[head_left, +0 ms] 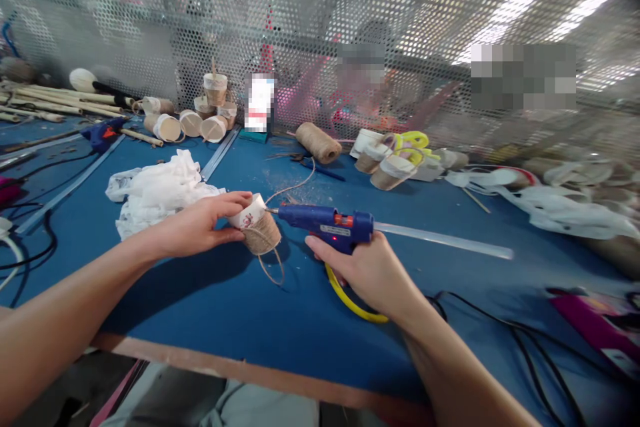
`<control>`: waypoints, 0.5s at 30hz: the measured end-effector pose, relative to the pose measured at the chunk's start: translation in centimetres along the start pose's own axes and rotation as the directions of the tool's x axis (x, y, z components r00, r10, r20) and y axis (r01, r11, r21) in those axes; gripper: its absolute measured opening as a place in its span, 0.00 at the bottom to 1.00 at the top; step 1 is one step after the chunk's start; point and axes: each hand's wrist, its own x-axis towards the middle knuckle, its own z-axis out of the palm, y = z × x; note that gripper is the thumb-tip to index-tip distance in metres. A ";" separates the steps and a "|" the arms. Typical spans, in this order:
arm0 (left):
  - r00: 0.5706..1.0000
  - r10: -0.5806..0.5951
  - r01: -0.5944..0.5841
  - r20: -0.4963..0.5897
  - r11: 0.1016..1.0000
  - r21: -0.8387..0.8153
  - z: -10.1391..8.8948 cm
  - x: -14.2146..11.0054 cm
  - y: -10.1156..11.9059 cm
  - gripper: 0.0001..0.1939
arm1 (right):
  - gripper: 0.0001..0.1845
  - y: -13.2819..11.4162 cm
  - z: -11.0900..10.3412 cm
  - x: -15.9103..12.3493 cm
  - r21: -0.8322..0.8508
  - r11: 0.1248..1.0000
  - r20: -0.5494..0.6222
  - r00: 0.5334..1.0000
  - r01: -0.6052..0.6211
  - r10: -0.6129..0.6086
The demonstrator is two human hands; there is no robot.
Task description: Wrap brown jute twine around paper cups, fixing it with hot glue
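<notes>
My left hand [215, 220] grips a small cup [263, 230], tilted, its lower part wrapped in twine and its upper band white with a reddish print. A loop of twine hangs below the cup, and a strand runs from it to the twine spool [319, 142]. In my right hand [367, 273] is a blue glue gun [325, 223] with a red light on. Its nozzle meets or nearly meets the cup's white band. A long clear glue stick [445, 240] sticks out of its back end. White lacy fabric [160, 193] lies beside my left hand.
Several twine-wrapped cups [215, 127] stand at the back by the perforated metal screen [300, 20]; others [393, 170] sit right of the spool. A second glue gun [103, 135] and sticks [65, 100] lie left. Black cables [530, 333] cross the right side, near scissors with yellow handles [350, 300].
</notes>
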 end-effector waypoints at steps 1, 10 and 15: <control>1.000 -0.005 0.005 0.003 1.000 0.000 0.0 0.0 0.1 0.08 | 0.04 0.0 0.0 0.0 0.005 1.000 0.011 1.000 -0.004 0.004; 1.000 0.005 -0.005 0.005 1.000 -0.005 0.0 0.0 0.0 0.08 | 0.05 0.0 0.0 -0.1 0.035 0.999 0.023 1.000 -0.006 0.005; 1.000 -0.025 0.025 0.014 1.000 0.007 0.0 0.0 0.1 0.09 | 0.13 0.3 -0.2 0.0 0.071 0.994 0.091 0.992 -0.089 0.082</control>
